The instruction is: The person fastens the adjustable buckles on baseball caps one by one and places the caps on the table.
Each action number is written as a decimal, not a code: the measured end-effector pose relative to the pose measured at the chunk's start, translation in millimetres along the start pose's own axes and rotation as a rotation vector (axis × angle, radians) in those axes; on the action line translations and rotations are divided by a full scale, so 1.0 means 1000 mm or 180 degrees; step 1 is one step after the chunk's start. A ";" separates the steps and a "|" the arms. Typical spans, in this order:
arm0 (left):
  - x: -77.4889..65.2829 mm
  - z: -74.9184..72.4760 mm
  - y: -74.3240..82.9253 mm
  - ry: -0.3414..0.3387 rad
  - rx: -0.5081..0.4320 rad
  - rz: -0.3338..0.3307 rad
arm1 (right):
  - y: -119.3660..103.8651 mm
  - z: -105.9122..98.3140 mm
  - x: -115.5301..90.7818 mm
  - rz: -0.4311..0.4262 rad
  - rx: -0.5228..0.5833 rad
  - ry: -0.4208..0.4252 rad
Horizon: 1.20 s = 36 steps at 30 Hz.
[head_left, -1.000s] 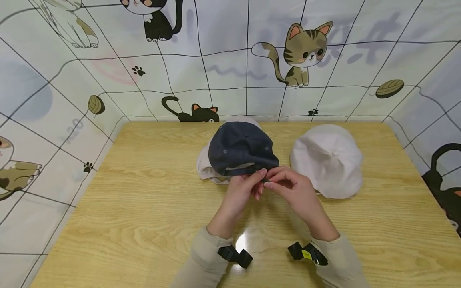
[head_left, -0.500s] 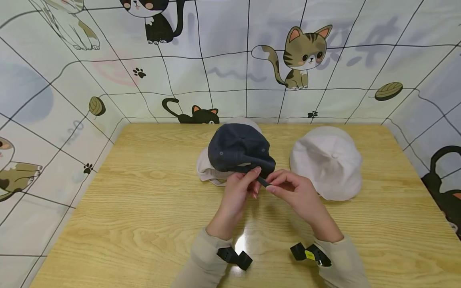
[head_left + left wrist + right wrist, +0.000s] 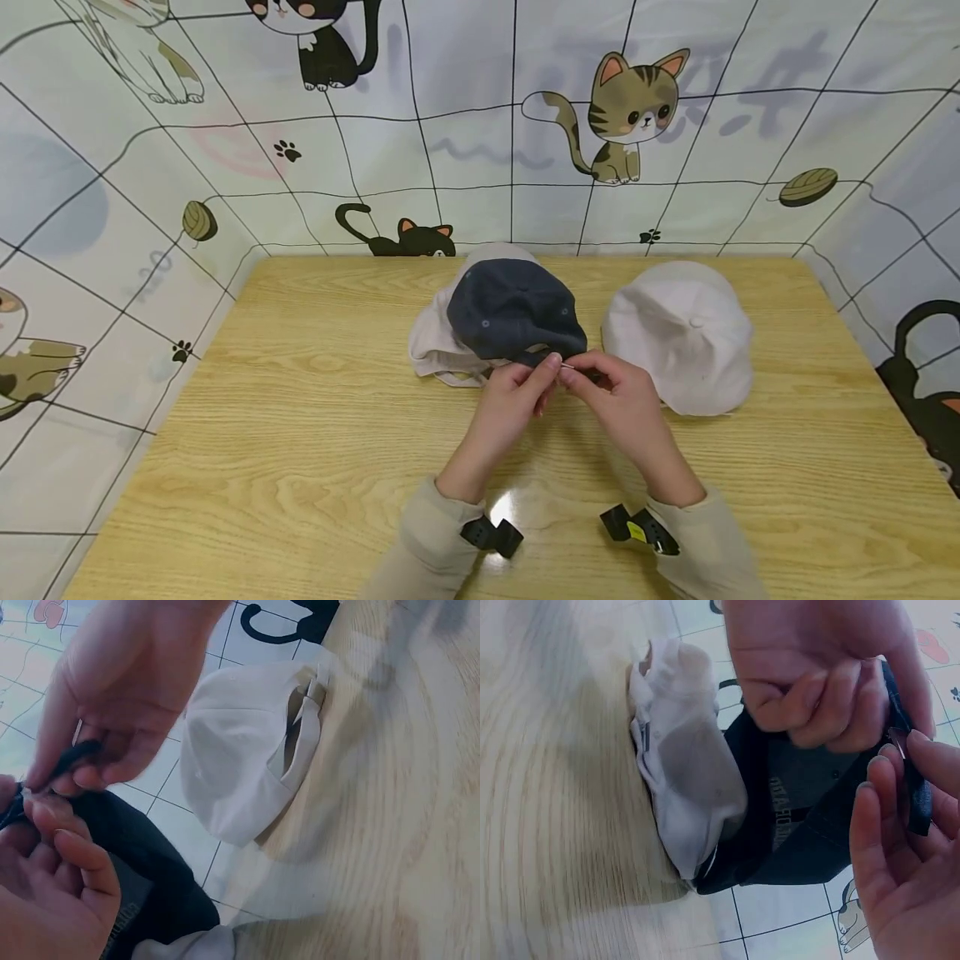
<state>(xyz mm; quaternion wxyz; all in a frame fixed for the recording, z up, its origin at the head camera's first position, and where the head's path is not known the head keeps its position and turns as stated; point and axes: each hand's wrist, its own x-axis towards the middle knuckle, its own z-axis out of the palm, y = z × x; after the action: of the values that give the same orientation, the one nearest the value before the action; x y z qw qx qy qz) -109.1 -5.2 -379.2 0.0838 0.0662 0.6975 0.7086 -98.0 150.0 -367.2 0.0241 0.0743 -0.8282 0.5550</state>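
A dark navy baseball cap (image 3: 513, 304) is held off the table, its back opening toward me. My left hand (image 3: 513, 396) pinches the back strap between thumb and fingers. Close beside it, my right hand (image 3: 622, 408) pinches the other side of the strap by a small metal buckle (image 3: 898, 741). In the right wrist view, the loose strap end (image 3: 918, 802) lies along the right fingers. Lettering shows inside the navy cap there. Fingers partly hide the buckle in the head view. Behind the navy cap rests an off-white cap (image 3: 433, 346), partly covered by it.
A second off-white cap (image 3: 678, 333) sits on the wooden table (image 3: 300, 450) just right of my right hand. At the table's far edge stands a white, cat-printed grid backdrop (image 3: 472, 150), which continues along both sides.
The dark strap length stretched between the hands half a second ago is now hidden by fingers, and the metal buckle shows. The navy cap shifted slightly right; my hands moved closer together.
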 end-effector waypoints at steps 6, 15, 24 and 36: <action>0.006 -0.008 -0.005 0.0115 -0.1573 -0.0018 | 0.001 -0.003 0.000 -0.0003 0.0577 0.0017; 0.010 -0.022 -0.005 -0.0063 -0.2727 0.0352 | 0.005 -0.008 -0.001 -0.0055 0.0785 0.0151; 0.010 -0.025 0.000 0.0015 -0.2819 0.0272 | 0.003 -0.009 0.000 0.0139 0.0744 0.0201; 0.007 -0.023 0.000 -0.0367 -0.2157 0.0260 | 0.002 -0.008 0.002 -0.0185 0.0777 0.0109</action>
<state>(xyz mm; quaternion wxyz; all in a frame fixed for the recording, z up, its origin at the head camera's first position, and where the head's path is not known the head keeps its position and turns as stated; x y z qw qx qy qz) -120.6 -26.7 -379.8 0.1118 0.1024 0.4134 0.8978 -100.4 157.7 -365.5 0.0452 0.0912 -0.7514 0.6520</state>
